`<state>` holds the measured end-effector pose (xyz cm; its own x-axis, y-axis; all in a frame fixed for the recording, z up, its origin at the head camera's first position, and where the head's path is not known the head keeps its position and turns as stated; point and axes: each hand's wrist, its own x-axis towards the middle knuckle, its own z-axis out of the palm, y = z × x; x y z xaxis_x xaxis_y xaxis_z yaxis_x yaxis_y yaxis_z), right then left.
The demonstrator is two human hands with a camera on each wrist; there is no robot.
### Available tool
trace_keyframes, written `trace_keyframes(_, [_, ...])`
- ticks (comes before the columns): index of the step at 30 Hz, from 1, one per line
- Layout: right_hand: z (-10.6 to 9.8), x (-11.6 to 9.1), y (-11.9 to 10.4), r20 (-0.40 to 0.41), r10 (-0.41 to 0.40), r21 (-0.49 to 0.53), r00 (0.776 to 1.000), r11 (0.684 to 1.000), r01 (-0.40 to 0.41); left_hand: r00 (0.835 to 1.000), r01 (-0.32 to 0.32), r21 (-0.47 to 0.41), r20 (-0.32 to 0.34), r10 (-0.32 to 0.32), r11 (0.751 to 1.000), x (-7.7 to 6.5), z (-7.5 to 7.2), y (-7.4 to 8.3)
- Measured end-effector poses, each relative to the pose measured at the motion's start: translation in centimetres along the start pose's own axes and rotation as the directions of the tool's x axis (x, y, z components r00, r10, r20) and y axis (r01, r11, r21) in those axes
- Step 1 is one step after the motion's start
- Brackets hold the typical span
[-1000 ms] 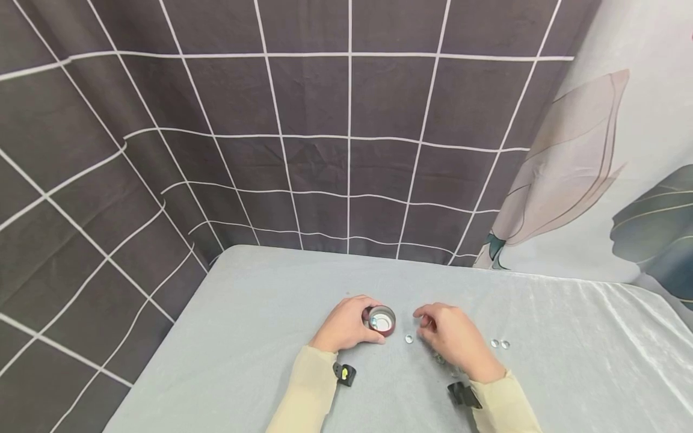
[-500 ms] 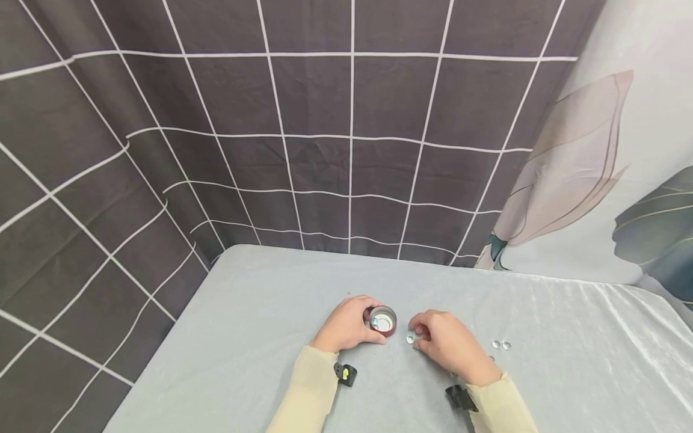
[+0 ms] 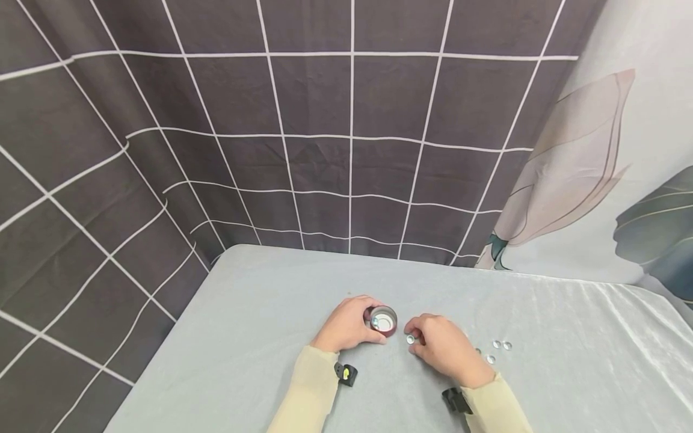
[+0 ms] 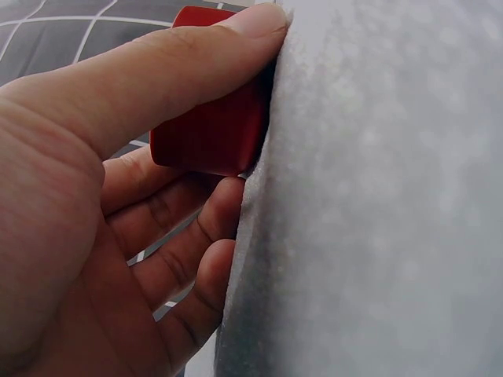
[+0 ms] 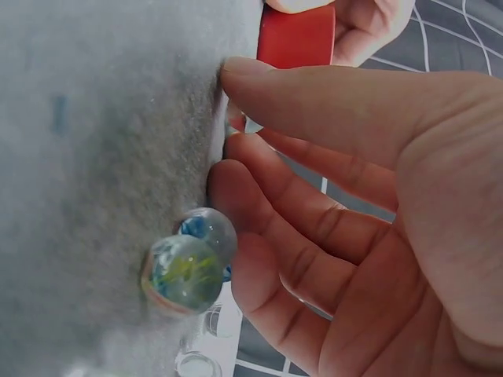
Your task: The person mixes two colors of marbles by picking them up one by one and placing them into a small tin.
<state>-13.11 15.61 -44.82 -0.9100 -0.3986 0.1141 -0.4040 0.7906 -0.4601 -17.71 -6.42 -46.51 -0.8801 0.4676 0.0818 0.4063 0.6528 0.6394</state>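
Note:
My left hand (image 3: 346,325) grips a small round tin (image 3: 391,331) around its side, thumb in front and fingers behind. The tin is red outside and silvery inside, standing on the cloth with a bluish marble (image 3: 376,323) in it. In the left wrist view the thumb lies along the red tin wall (image 4: 208,133). Just right of the tin, my right hand (image 3: 444,346) pinches a clear glass marble (image 3: 410,339) on the cloth between thumb and forefinger. The right wrist view shows only a sliver of this marble (image 5: 235,118); the other fingers are loosely curled.
Several more marbles lie to the right of my right hand, among them one clear marble (image 3: 507,346) and another nearer marble (image 3: 490,359). A pale grey cloth (image 3: 260,300) covers the table. Behind it hangs a dark checked curtain (image 3: 319,162), with a floral curtain (image 3: 568,180) at the right.
My right hand has moved slightly left and down, its thumb and forefinger closing around the marble near the tin. More marbles show behind it. The left hand and tin stay put.

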Motion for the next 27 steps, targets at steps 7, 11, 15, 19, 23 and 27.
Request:
trace_keyframes(7, [0.15, 0.10, -0.18, 0.002, 0.044, -0.002, 0.999, 0.999, -0.044, 1.000, -0.002, 0.002, 0.000, 0.002, 1.000, -0.09, 0.07, -0.02])
trace_keyframes(11, [0.20, 0.09, -0.21, 0.003, 0.050, -0.005, 0.999, 0.999, -0.050, 1.000, 0.002, 0.000, -0.001, -0.002, 1.000, -0.16, 0.10, -0.07])
trace_keyframes(15, [0.27, 0.08, -0.27, 0.007, 0.063, -0.012, 0.998, 0.998, -0.063, 1.000, 0.001, 0.008, -0.002, -0.001, 1.000, -0.15, 0.14, -0.12])
trace_keyframes(19, [0.27, 0.14, -0.41, 0.015, 0.088, -0.004, 0.996, 0.996, -0.087, 1.000, 0.000, 0.015, -0.003, 0.000, 1.000, -0.10, 0.12, -0.08])
trace_keyframes(23, [0.22, 0.20, -0.50, 0.014, 0.094, -0.001, 0.995, 0.996, -0.094, 1.000, -0.011, 0.022, -0.007, 0.011, 1.000, -0.05, 0.13, -0.07])
trace_keyframes(27, [0.20, 0.20, -0.46, 0.002, 0.085, -0.010, 0.996, 0.996, -0.085, 1.000, -0.012, 0.016, -0.006, 0.012, 1.000, -0.01, 0.15, -0.06])
